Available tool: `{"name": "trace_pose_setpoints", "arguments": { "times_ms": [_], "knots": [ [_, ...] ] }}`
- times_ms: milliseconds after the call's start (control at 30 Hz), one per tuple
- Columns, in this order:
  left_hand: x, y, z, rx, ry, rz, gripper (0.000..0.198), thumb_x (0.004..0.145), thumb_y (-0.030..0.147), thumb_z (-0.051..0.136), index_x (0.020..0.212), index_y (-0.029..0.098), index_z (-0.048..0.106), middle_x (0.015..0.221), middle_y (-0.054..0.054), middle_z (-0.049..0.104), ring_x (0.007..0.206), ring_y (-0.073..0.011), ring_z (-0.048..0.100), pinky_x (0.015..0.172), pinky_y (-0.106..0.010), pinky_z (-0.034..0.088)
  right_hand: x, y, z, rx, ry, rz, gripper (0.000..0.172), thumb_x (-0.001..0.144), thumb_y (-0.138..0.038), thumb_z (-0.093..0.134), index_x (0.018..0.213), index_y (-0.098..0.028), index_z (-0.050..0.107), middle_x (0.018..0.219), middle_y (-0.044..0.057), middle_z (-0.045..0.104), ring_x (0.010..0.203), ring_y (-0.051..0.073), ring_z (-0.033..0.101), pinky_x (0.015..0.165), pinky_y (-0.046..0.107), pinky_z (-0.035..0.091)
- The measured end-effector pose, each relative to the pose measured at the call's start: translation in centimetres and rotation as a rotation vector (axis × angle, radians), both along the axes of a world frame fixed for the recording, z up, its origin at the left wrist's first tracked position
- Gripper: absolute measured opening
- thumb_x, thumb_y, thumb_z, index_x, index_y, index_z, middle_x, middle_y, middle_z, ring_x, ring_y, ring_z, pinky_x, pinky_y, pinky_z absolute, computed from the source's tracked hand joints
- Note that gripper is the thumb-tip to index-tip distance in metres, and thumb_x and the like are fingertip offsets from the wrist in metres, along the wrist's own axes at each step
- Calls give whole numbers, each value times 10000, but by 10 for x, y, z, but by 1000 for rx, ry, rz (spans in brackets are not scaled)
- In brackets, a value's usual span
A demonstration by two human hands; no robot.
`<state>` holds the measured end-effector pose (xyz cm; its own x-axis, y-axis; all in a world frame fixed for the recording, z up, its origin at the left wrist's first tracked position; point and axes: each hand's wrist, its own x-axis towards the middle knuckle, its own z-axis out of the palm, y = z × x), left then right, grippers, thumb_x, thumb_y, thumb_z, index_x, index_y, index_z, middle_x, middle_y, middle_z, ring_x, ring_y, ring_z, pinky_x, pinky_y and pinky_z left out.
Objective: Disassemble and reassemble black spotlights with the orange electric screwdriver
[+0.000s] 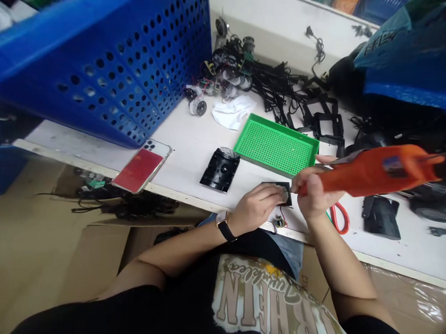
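Note:
My left hand [257, 207], with a watch on its wrist, presses its closed fingers down on a small black plastic part [281, 191] with thin wires near the table's front edge. My right hand [313, 191] grips an orange power tool [381, 170], a screwdriver or glue gun, whose tip points at that black part. A small component on wires [278, 222] lies just below the part.
A green perforated tray [276, 145] sits behind my hands, a black housing [220, 169] to its left, a red-backed phone [142, 166] farther left. A big blue perforated crate [102, 58] fills the left. Motors and black cables [256, 75] are piled behind; red-handled scissors [340, 217] lie right.

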<state>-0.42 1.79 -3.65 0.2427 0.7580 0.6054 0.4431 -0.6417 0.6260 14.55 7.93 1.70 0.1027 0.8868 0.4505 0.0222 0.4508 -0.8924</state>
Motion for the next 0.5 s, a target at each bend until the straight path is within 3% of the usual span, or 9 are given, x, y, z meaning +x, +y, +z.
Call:
{"name": "trace_pose_setpoints", "arguments": {
  "times_ms": [133,200,500],
  "knots": [
    [0,-3,4,-82,-211,-11,173,1017,168,678,1133,197,802,1183,-92,825,1197,-223,758,1047,-446,657,-7,-19,39,161,376,-9,290,917,-383,665,1167,-253,596,578,-116,527,337,92,441,341,221,404],
    [-1,-6,5,-112,-258,-34,152,1000,179,709,1110,198,812,1170,-87,833,1234,-237,746,1064,-460,646,-10,-30,48,186,401,55,292,917,-393,671,1171,-257,618,588,-107,542,347,95,462,348,228,432],
    [-7,-14,5,-150,-235,-20,162,1000,213,715,1118,244,821,1097,-47,841,1223,-229,714,1044,-463,627,-14,-45,44,190,353,131,247,922,-356,681,1156,-283,654,607,-99,568,356,104,481,367,253,451]
  ]
}}
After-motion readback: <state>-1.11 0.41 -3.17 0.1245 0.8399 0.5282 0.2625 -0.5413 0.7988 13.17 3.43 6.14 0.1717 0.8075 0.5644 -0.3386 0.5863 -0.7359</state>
